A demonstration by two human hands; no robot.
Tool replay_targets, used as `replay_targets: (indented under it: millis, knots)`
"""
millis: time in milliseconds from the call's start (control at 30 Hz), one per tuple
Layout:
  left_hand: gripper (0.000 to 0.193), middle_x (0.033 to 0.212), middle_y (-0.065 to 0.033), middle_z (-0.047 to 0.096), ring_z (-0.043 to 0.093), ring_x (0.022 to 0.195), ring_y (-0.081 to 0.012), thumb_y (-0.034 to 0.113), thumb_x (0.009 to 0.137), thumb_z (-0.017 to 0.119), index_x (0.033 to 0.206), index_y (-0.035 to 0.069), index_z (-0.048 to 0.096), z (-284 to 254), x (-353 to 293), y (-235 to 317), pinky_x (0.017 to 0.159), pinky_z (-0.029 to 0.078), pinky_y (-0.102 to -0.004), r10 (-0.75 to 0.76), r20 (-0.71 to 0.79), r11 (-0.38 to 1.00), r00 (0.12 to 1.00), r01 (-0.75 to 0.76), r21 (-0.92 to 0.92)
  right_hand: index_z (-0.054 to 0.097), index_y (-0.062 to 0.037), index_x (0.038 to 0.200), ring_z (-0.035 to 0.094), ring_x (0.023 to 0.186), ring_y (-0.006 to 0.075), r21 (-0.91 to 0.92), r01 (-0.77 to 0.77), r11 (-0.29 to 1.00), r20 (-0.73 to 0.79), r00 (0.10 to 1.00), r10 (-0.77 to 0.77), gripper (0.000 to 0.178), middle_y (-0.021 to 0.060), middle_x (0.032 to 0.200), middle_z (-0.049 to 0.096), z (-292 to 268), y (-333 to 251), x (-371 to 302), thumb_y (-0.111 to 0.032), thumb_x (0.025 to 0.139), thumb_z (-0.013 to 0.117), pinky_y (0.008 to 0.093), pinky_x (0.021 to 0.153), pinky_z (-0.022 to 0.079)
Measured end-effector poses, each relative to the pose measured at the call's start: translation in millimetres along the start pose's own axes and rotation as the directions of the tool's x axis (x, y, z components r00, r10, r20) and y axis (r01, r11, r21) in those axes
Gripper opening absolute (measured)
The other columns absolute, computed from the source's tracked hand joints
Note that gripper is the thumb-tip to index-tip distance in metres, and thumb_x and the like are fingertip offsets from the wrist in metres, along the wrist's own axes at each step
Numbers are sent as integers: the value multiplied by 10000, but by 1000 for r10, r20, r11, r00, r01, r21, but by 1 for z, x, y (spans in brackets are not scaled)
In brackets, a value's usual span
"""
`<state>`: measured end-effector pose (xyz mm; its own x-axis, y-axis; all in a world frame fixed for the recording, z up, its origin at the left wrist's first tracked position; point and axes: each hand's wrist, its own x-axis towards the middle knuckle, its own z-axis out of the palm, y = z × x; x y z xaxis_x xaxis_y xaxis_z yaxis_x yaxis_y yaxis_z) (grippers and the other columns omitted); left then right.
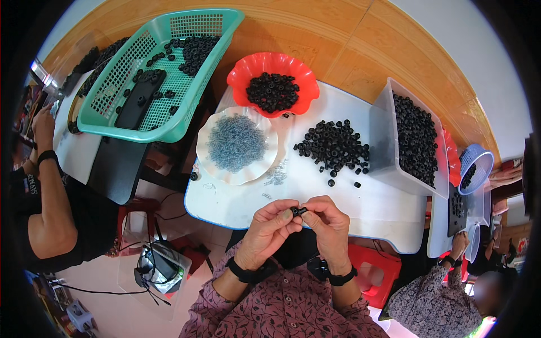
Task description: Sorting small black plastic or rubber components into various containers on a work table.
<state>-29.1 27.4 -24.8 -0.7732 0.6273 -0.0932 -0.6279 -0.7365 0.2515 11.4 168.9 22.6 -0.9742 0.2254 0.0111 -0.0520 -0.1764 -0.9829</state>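
My left hand [269, 226] and my right hand [328, 224] meet just off the front edge of the white table. Between their fingertips is a small black round part [297, 212], pinched from both sides. Whether it is one piece or two pressed together is too small to tell. Beyond my hands lies a loose heap of similar black round parts [336, 145], some showing a hollow centre. To its left, a white wavy-rimmed plate [205, 151] holds many tiny pale, shiny pieces [236, 142]. A few more of these lie scattered on the table beside it.
A red wavy bowl [307, 76] of black parts stands at the back. On the right is a clear plastic bin [389, 163] full of them. A green basket [169, 134] stands at upper left. One person sits left, another right; a red stool [369, 270] is nearby.
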Motion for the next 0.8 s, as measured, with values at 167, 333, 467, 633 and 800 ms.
replay_targets:
  millis: [167,333,467,633,800]
  knots:
    - [238,1015,-123,659,656,896,-170,26,935,556,1163,-35,587,4,-1,1,807,572,-311,16,-27,999,1000,-15,44,627,27,1002,600,882,126,-197,103,975,-8,994,-107,135,61,1006,558,1,3,0,28,868,641,247,796,510]
    - [227,1006,-115,658,655,900,-167,19,936,550,1153,-32,591,6,-2,2,814,572,-315,32,-12,993,999,-30,114,622,22,1018,594,879,119,-175,83,981,-10,996,-86,152,64,1010,560,2,1,0,15,869,648,235,782,501]
    - [221,993,-113,657,656,903,-171,14,938,545,1149,-31,591,7,-2,3,813,574,-317,26,7,991,1000,-26,132,644,17,1075,590,880,110,-133,11,991,-24,1000,-14,211,62,1003,574,2,-3,1,13,865,658,221,778,495]
    - [225,998,-115,652,656,904,-173,19,941,541,1157,-30,585,6,-2,1,815,572,-315,24,2,992,1000,-24,120,673,15,1054,592,880,110,-93,36,995,-50,998,-41,197,65,1005,583,3,2,-1,25,858,659,214,778,494]
    - [232,1015,-120,649,653,900,-170,30,946,538,1165,-32,580,4,-2,0,809,570,-310,8,6,998,1000,-8,60,677,20,1014,597,870,121,50,33,998,-73,997,-29,170,69,998,583,3,8,-3,45,847,659,222,780,500]
